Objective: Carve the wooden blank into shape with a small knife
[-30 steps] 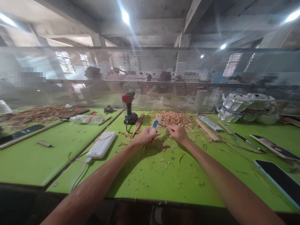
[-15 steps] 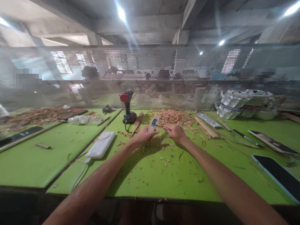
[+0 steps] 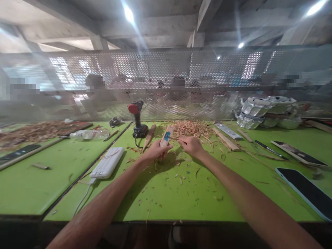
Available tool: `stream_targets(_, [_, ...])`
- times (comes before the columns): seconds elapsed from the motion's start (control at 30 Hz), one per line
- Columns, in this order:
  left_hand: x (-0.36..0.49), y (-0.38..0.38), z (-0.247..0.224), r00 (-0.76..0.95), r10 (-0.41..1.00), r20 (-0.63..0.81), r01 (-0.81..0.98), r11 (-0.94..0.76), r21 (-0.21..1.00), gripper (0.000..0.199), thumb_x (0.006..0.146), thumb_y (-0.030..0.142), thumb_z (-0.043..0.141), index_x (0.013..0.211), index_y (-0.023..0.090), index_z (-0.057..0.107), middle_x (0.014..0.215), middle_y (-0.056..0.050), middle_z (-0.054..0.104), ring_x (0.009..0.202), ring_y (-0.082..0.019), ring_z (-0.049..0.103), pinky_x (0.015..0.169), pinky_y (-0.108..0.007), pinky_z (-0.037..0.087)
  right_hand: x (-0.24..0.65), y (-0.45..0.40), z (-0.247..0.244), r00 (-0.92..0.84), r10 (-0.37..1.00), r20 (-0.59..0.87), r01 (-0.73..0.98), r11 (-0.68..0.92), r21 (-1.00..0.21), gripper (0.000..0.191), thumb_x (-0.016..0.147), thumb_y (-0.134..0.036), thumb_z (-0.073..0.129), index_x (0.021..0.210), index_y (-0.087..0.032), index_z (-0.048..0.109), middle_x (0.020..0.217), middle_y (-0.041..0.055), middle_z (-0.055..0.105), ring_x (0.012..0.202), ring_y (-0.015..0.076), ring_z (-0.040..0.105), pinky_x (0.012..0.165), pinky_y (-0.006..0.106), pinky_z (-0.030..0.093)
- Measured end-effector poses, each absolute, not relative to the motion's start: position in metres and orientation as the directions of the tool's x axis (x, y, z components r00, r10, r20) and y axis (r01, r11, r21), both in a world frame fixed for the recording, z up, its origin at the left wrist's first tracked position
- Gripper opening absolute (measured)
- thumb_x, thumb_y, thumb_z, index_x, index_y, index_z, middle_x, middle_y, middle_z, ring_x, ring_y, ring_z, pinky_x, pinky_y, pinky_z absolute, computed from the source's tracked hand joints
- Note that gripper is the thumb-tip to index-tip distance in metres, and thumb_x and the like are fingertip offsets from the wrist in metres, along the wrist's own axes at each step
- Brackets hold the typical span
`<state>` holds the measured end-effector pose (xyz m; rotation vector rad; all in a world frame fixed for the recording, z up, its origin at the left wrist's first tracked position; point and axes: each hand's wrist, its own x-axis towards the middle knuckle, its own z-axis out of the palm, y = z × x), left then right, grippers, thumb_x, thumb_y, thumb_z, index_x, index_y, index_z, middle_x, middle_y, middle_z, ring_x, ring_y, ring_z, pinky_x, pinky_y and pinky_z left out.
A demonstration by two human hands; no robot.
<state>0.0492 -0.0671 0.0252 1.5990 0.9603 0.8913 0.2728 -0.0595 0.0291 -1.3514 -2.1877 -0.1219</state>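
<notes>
My left hand (image 3: 158, 150) is closed around the lower end of a pale wooden piece (image 3: 166, 135), which is held tilted above the green table (image 3: 181, 200). A blue patch (image 3: 167, 136) marks the face of the wood. Pinched in the fingers of my right hand (image 3: 192, 145) is a thin tool (image 3: 174, 138), its tip at or close to the blue patch. Behind both hands lies a heap of wood shavings (image 3: 192, 128). Small chips and blue specks are scattered on the table below the hands.
A red and black drill (image 3: 139, 119) stands behind a white power bank (image 3: 107, 162). On the right are wood strips (image 3: 226, 139), a metal bar (image 3: 228, 131), foil-wrapped items (image 3: 267, 112) and a phone (image 3: 306, 193). A plastic bottle (image 3: 90, 134) lies left; a mesh screen (image 3: 155, 69) borders the back.
The whole view has shifted, so the table's things appear slightly farther left. Both hands keep their grips, with the thin tool still by the blue patch.
</notes>
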Motion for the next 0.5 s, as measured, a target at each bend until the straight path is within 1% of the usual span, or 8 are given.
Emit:
stream_targets(0.07, [0.0486,-0.0659,0.0245,0.410,0.908,0.088,0.164,-0.168,0.972,0.042,0.081,0.050,0.080,0.084,0.018,0.054,0.056,0.004,0.055,0.043,-0.008,0.048,0.041,-0.020,0.032,0.2722,-0.0583,0.0286,-0.336,0.807,0.486,0.854,0.478,-0.205,0.030,0.103,-0.030,0.056,0.118,-0.025,0.081,0.116,0.0048,0.080,0.100,0.0231,0.077,0.081,0.030,0.057])
stream_targets(0.17, [0.0479,-0.0656,0.0245,0.416,0.907,0.071,0.175,-0.157,0.972,0.043,0.080,0.051,0.080,0.085,0.018,0.054,0.056,0.004,0.055,0.043,-0.008,0.050,0.041,-0.020,0.031,0.2726,-0.0566,0.0280,-0.341,0.811,0.476,0.855,0.478,-0.202,0.031,0.104,-0.033,0.054,0.116,-0.026,0.082,0.112,0.0044,0.081,0.097,0.0230,0.077,0.080,0.030,0.056])
stream_targets(0.3, [0.0474,-0.0654,0.0216,0.434,0.898,0.077,0.136,-0.150,0.979,0.043,0.080,0.051,0.079,0.090,0.018,0.054,0.058,0.004,0.055,0.043,-0.008,0.050,0.041,-0.021,0.034,0.2730,-0.0567,0.0266,-0.359,0.800,0.481,0.834,0.506,-0.220,0.032,0.104,-0.034,0.054,0.115,-0.025,0.082,0.115,0.0051,0.081,0.096,0.0232,0.077,0.080,0.031,0.056])
stream_targets(0.4, [0.0486,-0.0630,0.0170,0.439,0.893,0.096,0.103,-0.156,0.982,0.042,0.079,0.048,0.080,0.092,0.017,0.055,0.060,0.004,0.055,0.043,-0.008,0.049,0.042,-0.021,0.035,0.2740,-0.0558,0.0236,-0.356,0.795,0.492,0.830,0.510,-0.223,0.031,0.104,-0.033,0.055,0.118,-0.024,0.081,0.116,0.0053,0.080,0.099,0.0238,0.077,0.081,0.032,0.057])
stream_targets(0.5, [0.0505,-0.0611,0.0156,0.432,0.896,0.103,0.120,-0.171,0.978,0.039,0.078,0.045,0.080,0.091,0.017,0.056,0.059,0.005,0.055,0.043,-0.008,0.048,0.042,-0.022,0.035,0.2758,-0.0533,0.0202,-0.343,0.790,0.509,0.842,0.499,-0.206,0.031,0.103,-0.033,0.056,0.121,-0.025,0.080,0.116,0.0057,0.080,0.101,0.0239,0.077,0.081,0.031,0.057])
